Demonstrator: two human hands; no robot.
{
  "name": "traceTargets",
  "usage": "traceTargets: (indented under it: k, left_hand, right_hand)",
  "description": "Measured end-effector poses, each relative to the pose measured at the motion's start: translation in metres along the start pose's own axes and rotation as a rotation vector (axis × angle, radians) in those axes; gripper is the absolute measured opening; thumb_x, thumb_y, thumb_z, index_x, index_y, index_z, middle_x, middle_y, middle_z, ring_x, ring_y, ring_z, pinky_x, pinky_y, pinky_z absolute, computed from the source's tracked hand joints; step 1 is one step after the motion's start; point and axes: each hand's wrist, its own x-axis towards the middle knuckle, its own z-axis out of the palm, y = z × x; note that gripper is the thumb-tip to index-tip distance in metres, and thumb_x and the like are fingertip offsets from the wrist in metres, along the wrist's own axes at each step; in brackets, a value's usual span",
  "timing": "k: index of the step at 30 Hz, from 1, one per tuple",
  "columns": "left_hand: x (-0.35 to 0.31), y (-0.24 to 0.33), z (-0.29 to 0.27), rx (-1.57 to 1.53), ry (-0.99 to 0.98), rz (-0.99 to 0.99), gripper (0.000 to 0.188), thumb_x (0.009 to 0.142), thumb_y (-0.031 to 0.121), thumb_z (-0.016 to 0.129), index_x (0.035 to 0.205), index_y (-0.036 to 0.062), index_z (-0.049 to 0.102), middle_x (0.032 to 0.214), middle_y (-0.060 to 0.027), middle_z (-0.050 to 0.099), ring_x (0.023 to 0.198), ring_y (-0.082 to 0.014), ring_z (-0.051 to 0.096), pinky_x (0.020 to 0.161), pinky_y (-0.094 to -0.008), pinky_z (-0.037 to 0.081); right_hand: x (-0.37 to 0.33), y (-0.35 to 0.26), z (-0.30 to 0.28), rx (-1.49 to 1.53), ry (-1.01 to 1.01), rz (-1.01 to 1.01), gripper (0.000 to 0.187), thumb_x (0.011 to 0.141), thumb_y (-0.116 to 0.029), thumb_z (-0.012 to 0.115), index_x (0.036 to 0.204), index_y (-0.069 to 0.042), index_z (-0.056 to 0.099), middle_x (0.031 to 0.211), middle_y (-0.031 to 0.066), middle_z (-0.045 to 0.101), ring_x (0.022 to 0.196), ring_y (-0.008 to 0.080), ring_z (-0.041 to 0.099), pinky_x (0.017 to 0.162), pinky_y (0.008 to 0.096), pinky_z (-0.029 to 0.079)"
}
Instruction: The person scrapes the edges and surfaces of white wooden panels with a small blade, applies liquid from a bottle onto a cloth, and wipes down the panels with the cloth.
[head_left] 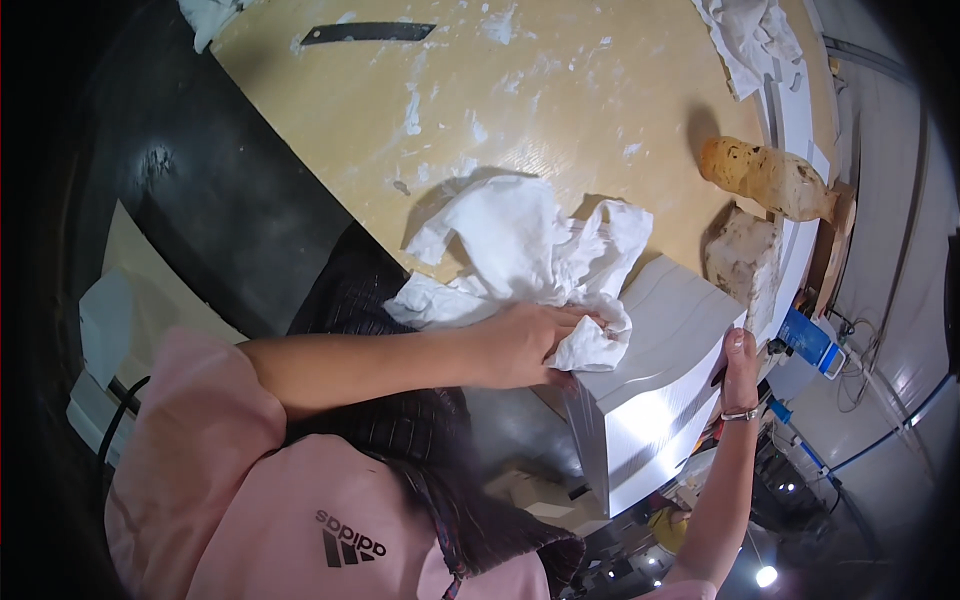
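My left hand (522,345) reaches in from the left with its fingers closed on a crumpled white cloth (510,235). It presses part of the cloth to the near left edge of a white box-shaped piece (665,345). That piece has a glossy side and wavy lines across its top face, and it is tilted at the table's edge. With the thumb over its right edge, my right hand (740,368) grips the piece from the far side. Most of the right fingers are hidden behind it. The rest of the cloth lies bunched on the table.
The tan table (560,110) bears white smears. A dark flat strip with a hole (368,33) lies at the back. At the right are a stained orange-and-clear bottle (765,178), a stained whitish block (745,255), another white cloth (750,40) and a blue object (808,340).
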Motion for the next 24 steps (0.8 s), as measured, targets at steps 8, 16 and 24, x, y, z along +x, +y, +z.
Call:
traceTargets:
  k: [8, 16, 24]
  left_hand:
    - [-0.001, 0.009, -0.004, 0.031, 0.003, -0.048, 0.051, 0.070, 0.028, 0.080, 0.114, 0.0095, 0.063, 0.126, -0.0111, 0.060, 0.117, -0.0312, 0.055, 0.096, -0.0379, 0.046]
    - [0.007, 0.035, 0.008, 0.031, -0.118, 0.129, 0.068, 0.075, 0.030, 0.077, 0.133, 0.0055, 0.049, 0.141, -0.0122, 0.047, 0.134, -0.0339, 0.040, 0.114, -0.0443, 0.027]
    - [-0.067, -0.003, 0.013, -0.190, 0.184, 0.048, 0.036, 0.085, 0.024, 0.071, 0.115, 0.0080, 0.062, 0.120, -0.0116, 0.062, 0.115, -0.0269, 0.058, 0.103, -0.0397, 0.041]
  right_hand:
    - [0.000, -0.009, 0.018, -0.167, 0.187, -0.168, 0.051, 0.095, -0.054, 0.048, 0.080, -0.006, 0.050, 0.066, -0.0047, 0.037, 0.062, 0.0061, 0.035, 0.056, 0.0245, 0.030]
    - [0.008, 0.003, 0.020, -0.196, 0.361, -0.163, 0.057, 0.095, -0.057, 0.046, 0.084, -0.002, 0.053, 0.071, 0.0007, 0.042, 0.068, 0.0124, 0.039, 0.065, 0.0275, 0.037]
    - [0.009, 0.015, 0.003, -0.276, 0.235, -0.135, 0.057, 0.095, -0.056, 0.045, 0.094, 0.001, 0.052, 0.083, 0.0034, 0.049, 0.078, 0.0140, 0.043, 0.073, 0.0281, 0.038]
